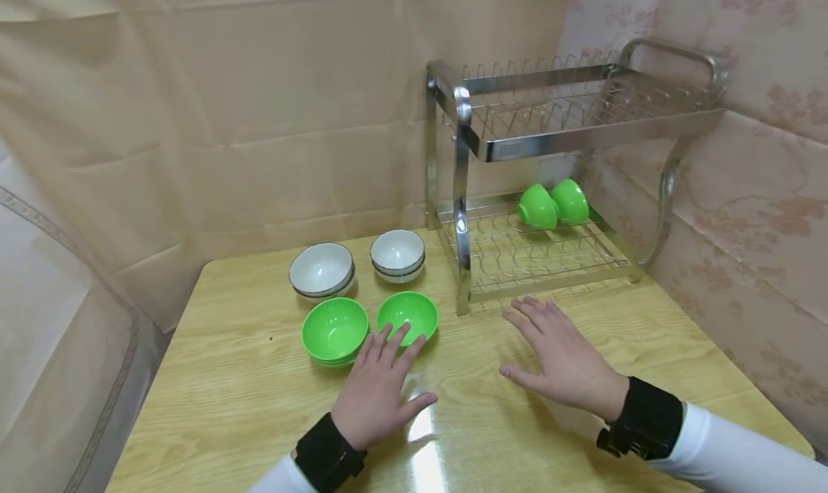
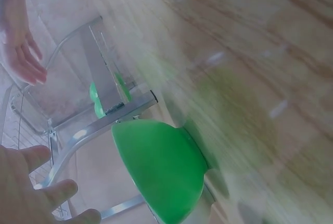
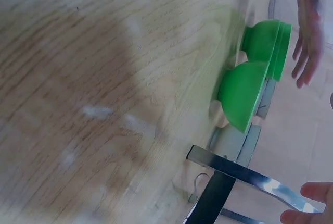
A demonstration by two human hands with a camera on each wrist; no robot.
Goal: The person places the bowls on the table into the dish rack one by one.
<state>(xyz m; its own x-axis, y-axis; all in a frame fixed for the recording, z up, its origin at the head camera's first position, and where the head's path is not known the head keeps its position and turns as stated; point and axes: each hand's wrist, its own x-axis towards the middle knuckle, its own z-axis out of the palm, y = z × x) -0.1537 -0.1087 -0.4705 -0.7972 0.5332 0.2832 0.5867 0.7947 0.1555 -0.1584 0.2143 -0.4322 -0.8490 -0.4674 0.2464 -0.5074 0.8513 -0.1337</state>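
My left hand (image 1: 382, 392) is held over the table with its fingers spread, and its fingertips overlap the single green bowl (image 1: 414, 307) in the head view. Left of that bowl stands a stack of green bowls (image 1: 333, 329). Over the table in front of the rack, my right hand (image 1: 561, 353) has its fingers extended and holds nothing. Two more green bowls (image 1: 537, 207) lean on their sides on the lower shelf of the metal dish rack (image 1: 517, 146). In the left wrist view the single green bowl (image 2: 161, 166) sits just beyond the left fingers (image 2: 62, 193).
Behind the green bowls stand a larger stack of white bowls (image 1: 321, 269) and a smaller stack of white bowls (image 1: 397, 252), both dark-rimmed. The rack's upper tier overhangs its lower shelf (image 1: 524, 263). Cloth curtains (image 1: 278, 119) border the wooden table (image 1: 233, 399) behind and at the right.
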